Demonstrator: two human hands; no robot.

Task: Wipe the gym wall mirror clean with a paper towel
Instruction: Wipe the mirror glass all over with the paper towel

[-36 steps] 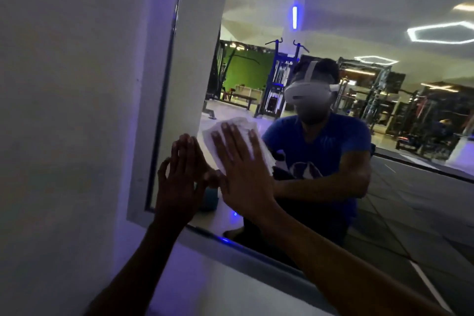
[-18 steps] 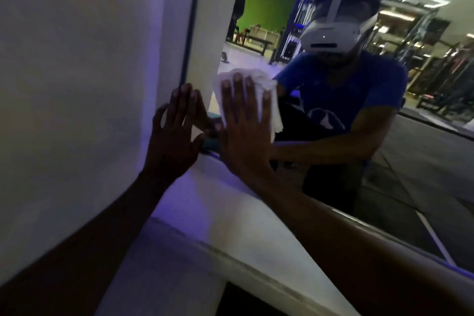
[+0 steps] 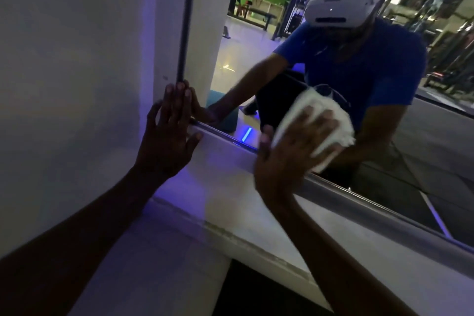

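The wall mirror point(image 3: 256, 64) fills the upper right, with a dark frame strip along its left and bottom edges. My right hand point(image 3: 289, 151) presses a crumpled white paper towel point(image 3: 331, 120) flat against the glass just above the bottom edge. My left hand point(image 3: 169, 136) lies flat, fingers apart, over the mirror's lower left corner, partly on the white wall point(image 3: 77, 72). The glass reflects a person in a blue shirt wearing a white headset.
A white ledge point(image 3: 256, 215) runs below the mirror, lit by blue-violet light. Under it at the bottom is a dark gap point(image 3: 256, 290). The reflection shows gym machines, a bench and a green wall far behind.
My right hand has slid the paper towel rightward and down along the mirror's bottom edge. The view has tilted lower. My left hand stays braced at the corner.
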